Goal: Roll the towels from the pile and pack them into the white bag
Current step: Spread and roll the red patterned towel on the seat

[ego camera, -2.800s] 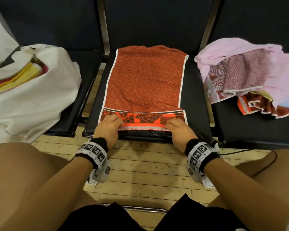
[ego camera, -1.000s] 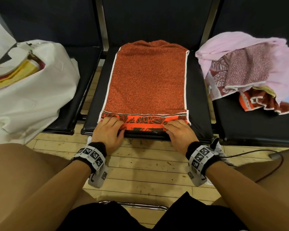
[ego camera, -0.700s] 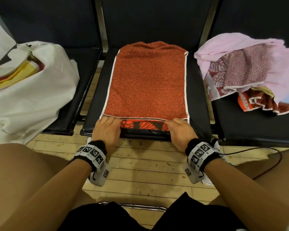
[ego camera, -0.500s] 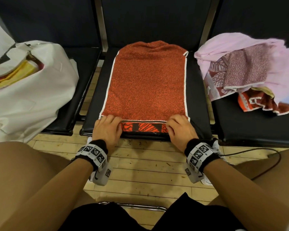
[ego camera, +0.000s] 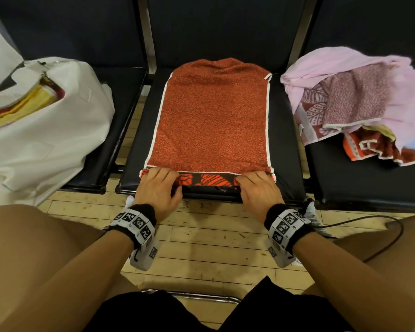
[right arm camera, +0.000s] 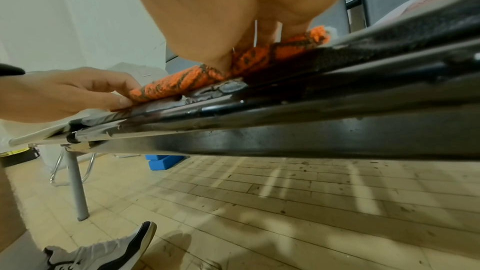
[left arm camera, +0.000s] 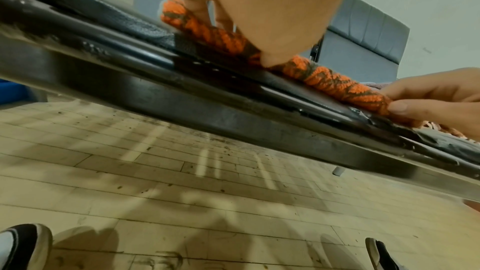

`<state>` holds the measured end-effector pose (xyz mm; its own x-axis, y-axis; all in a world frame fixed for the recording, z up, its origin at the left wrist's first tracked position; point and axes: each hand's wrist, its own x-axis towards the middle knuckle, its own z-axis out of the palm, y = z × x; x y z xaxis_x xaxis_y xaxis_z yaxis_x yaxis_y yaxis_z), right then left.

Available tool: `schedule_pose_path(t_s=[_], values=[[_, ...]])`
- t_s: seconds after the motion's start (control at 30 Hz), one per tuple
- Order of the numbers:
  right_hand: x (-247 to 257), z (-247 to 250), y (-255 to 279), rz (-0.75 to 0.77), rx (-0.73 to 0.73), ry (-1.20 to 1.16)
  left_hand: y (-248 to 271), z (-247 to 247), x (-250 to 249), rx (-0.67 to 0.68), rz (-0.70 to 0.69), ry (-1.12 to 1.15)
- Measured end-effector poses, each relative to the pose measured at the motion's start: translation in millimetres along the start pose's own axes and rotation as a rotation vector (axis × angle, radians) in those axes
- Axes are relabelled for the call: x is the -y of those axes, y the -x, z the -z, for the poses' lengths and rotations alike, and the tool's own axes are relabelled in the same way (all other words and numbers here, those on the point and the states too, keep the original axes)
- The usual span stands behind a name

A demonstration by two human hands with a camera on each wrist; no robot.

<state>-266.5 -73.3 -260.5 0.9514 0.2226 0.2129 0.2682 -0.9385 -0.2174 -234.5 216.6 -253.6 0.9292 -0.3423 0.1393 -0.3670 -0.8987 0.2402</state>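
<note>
Red towel (ego camera: 211, 116) — near edge now turned over into a thin roll where its patterned border lay flat before; rest spread on the middle seat (ego camera: 285, 144). Left hand (ego camera: 157, 190) and right hand (ego camera: 259, 191) — fingers curled, pinching the roll's ends. White bag (ego camera: 46, 130) left, towel pile (ego camera: 359, 106) right.

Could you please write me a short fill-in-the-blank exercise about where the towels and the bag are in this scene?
1. The red towel lies on the ____ of the three seats.
2. The left hand and the right hand grip the towel's ____ end, which is curled into a roll.
3. The white bag sits on the seat to the person's ____.
4. The towel pile has a ____ towel on top.

Missing words: middle; near; left; pink
</note>
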Motion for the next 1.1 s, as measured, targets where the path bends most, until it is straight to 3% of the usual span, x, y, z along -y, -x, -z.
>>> schedule_pose_path(t_s=[0.27, 0.37, 0.43, 0.53, 0.67, 0.9, 1.1], values=[[-1, 2, -5, -0.068, 0.058, -0.068, -5, -2, 0, 0.013, 0.066, -0.066], [-3, 2, -2, -0.067, 0.011, -0.152, -6, -3, -2, 0.043, 0.085, -0.076], [-6, 1, -2, -0.057, -0.061, -0.173, -6, -2, -4, 0.005, 0.092, -0.054], [-7, 0, -3, 0.01, -0.115, -0.023, -6, -2, -6, -0.097, 0.063, -0.007], [-7, -3, 0, 0.039, -0.103, 0.036, -10, -3, -4, -0.064, -0.018, -0.001], [-9, -2, 4, 0.022, -0.032, 0.016, -4, -1, -5, 0.019, 0.007, 0.029], [-9, 0, 0, -0.041, 0.029, 0.03, -8, 1, -6, -0.004, 0.04, 0.003]])
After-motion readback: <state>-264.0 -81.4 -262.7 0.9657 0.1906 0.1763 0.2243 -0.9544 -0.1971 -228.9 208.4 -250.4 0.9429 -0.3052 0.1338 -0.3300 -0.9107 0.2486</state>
